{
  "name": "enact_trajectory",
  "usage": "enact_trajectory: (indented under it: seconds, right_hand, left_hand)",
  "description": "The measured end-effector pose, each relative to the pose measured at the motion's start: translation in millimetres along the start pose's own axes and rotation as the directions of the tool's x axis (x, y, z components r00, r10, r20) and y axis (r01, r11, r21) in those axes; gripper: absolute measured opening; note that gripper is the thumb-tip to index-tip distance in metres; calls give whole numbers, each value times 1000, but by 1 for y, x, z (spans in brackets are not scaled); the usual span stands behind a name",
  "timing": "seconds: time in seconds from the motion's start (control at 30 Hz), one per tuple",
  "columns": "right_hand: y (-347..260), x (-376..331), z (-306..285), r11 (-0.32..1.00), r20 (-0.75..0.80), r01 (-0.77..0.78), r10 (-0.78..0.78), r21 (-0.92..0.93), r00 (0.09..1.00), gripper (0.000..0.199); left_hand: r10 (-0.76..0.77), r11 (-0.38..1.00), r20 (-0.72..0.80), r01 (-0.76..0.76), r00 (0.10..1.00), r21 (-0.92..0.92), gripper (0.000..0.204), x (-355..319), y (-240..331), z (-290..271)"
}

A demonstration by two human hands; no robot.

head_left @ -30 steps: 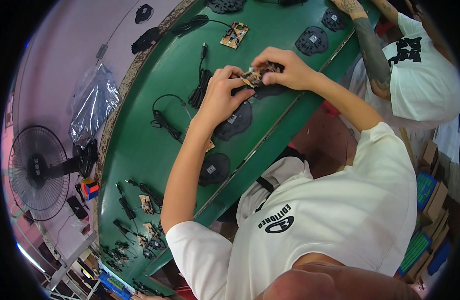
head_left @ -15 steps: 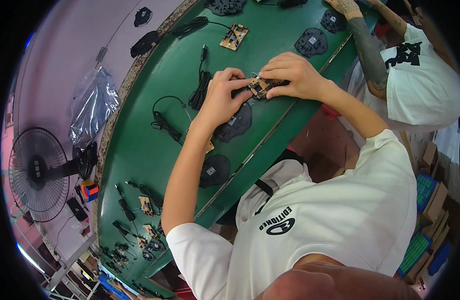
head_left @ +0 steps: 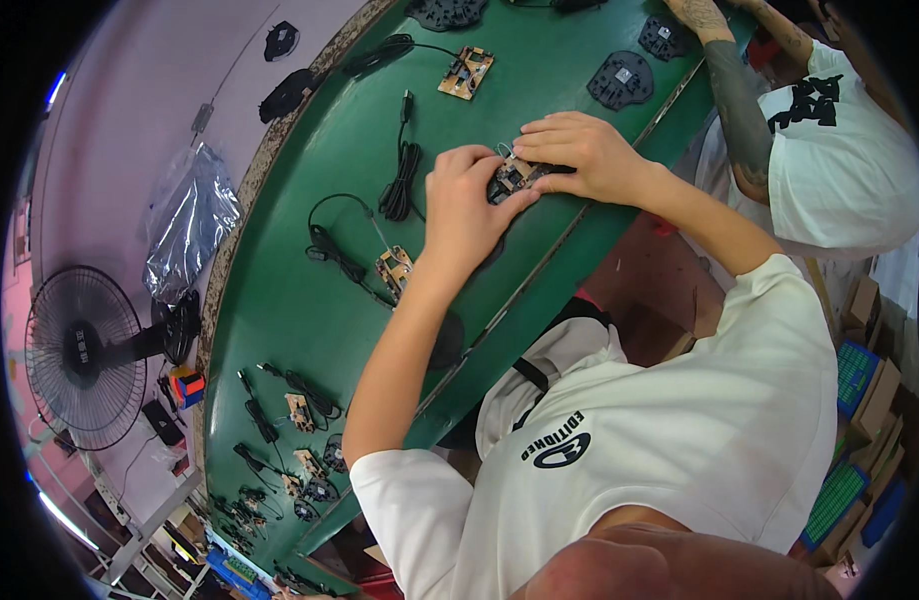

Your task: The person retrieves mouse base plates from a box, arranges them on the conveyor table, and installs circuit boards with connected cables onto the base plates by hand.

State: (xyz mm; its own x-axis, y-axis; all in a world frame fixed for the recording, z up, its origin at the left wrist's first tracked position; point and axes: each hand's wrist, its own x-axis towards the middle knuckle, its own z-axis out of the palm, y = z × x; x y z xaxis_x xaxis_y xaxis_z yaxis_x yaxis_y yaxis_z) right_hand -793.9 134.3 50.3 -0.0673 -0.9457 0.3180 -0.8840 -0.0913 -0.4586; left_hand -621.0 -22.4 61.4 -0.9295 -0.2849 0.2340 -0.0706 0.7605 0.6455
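Between my hands is a small tan circuit board (head_left: 517, 174) with dark parts on it, set against a black plastic shell that my fingers partly cover. My left hand (head_left: 465, 205) closes on its left side, thumb along the near edge. Fingers of my right hand (head_left: 584, 155) lie over the far right side, the thumb below. A black cable bundle (head_left: 400, 180) lies left of my left hand. Beside my left forearm is another tan circuit board (head_left: 394, 270) with a cable. A round black shell (head_left: 449, 340) is partly hidden behind that forearm.
On the green table (head_left: 309, 300), a cabled board (head_left: 467, 72) and black shells (head_left: 620, 80) lie farther off. Several boards with cables (head_left: 299, 412) are at lower left. A fan (head_left: 84, 350) and plastic bag (head_left: 191, 225) are beyond the rim. A co-worker's tattooed arm (head_left: 734, 110) reaches in at right.
My left hand has turned and shifted slightly right, its thumb now against the near edge of the held piece. More of the board beside my left forearm shows; the shell there is more covered.
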Motion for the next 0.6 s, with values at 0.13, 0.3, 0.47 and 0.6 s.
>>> enact_trajectory:
  seconds: [0.13, 0.3, 0.47, 0.6]
  right_hand:
    - [0, 12, -19, 999, 62, 41, -42, 25, 997, 49]
    - [90, 91, -30, 946, -238, -312, 324, 88, 916, 59]
    - [132, 197, 6, 644, -193, -634, 621, -428, 760, 85]
    - [116, 231, 23, 668, 15, -565, 652, -484, 758, 87]
  left_hand:
    - [-14, 999, 24, 13, 1000, 48, 42, -3, 4, -3]
    - [-9, 969, 89, -13, 996, 245, 38, 6, 22, -5]
    - [-52, 959, 117, 17, 992, 282, 37, 11, 26, -4]
    - [-92, 965, 81, 69, 992, 252, 37, 5, 22, -4]
